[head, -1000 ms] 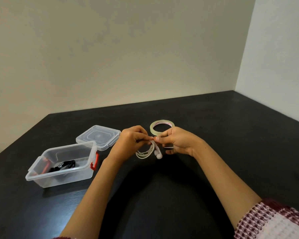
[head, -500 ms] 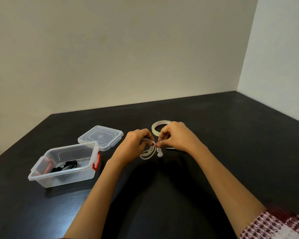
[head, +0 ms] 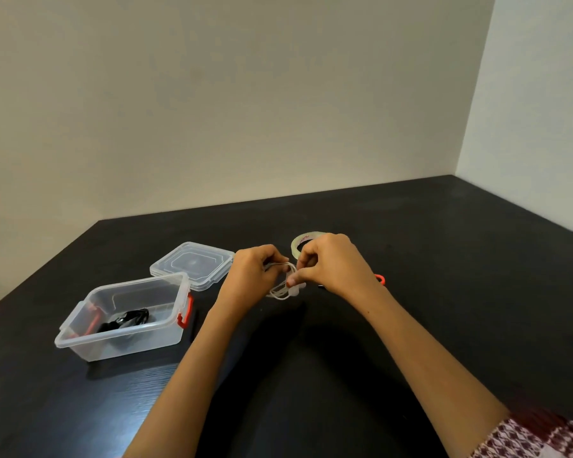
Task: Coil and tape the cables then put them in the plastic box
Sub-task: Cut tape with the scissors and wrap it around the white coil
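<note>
A coiled white earphone cable (head: 282, 287) hangs just above the black table between my two hands. My left hand (head: 253, 276) grips the coil's left side. My right hand (head: 331, 264) pinches its top right, thumb and fingers closed on the loop. A roll of clear tape (head: 299, 242) lies flat behind my right hand, half hidden by it. The clear plastic box (head: 126, 320) with red clips stands open at the left, with a black coiled cable (head: 126, 320) inside.
The box's clear lid (head: 192, 264) lies flat behind the box. A small red-orange handle (head: 380, 278) and a dark object show just right of my right wrist, mostly hidden. Walls close the table's far edge and right side.
My right hand has risen and turned over the coil, covering more of the tape roll. The coil has been drawn tighter between both hands.
</note>
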